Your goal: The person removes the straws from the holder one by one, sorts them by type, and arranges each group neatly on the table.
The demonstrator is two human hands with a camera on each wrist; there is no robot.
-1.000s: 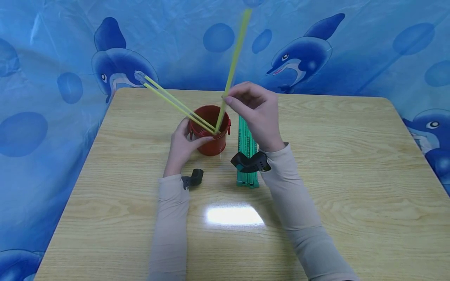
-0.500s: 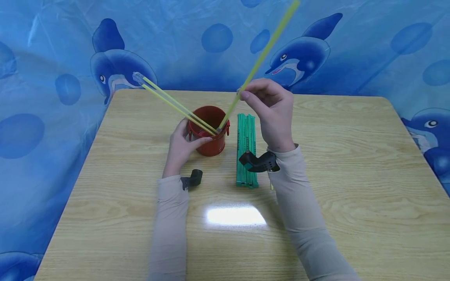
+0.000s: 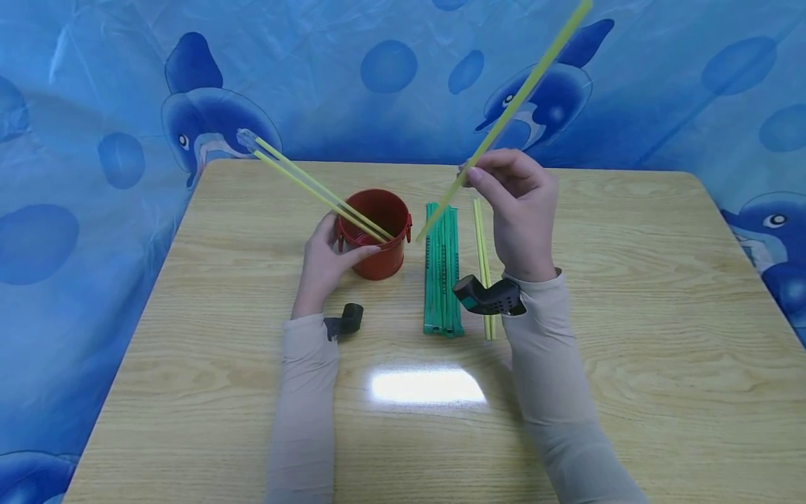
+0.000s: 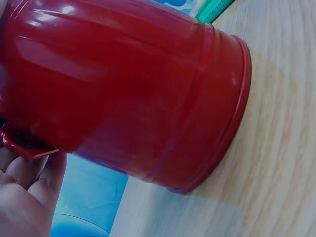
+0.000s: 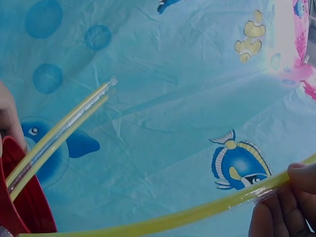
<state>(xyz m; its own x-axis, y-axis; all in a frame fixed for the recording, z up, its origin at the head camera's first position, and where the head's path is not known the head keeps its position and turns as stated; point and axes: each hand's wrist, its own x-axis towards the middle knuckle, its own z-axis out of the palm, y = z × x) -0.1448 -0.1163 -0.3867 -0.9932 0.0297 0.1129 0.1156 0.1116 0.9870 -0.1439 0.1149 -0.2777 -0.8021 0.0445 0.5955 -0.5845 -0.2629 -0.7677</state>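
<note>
My left hand (image 3: 324, 262) grips the red bucket (image 3: 383, 264), thumb along its front rim and fingers round the far side. Two yellow straws (image 3: 296, 180) lean leftward out of the bucket, clear wrap showing at their upper ends. My right hand (image 3: 524, 224) pinches another yellow straw (image 3: 525, 91) between thumb and fingertips. That straw slants up to the right, its lower tip just right of the bucket and overlapping the green sticks (image 3: 443, 280) in the head view. In the right wrist view a bit of clear wrap (image 5: 264, 195) shines beside the pinching fingers.
The long green sticks, printed with small dark marks, lie side by side right of the bucket. More yellow straws (image 3: 481, 245) lie next to them, partly behind the right wrist camera (image 3: 485, 297). A blue dolphin-print sheet (image 3: 390, 105) hangs behind the wooden table (image 3: 208, 364).
My right hand has moved right, drawing the pinched straw's lower end out of the bucket and tilting it further right. The yellow straws on the table have come into view. My left hand stays put.
</note>
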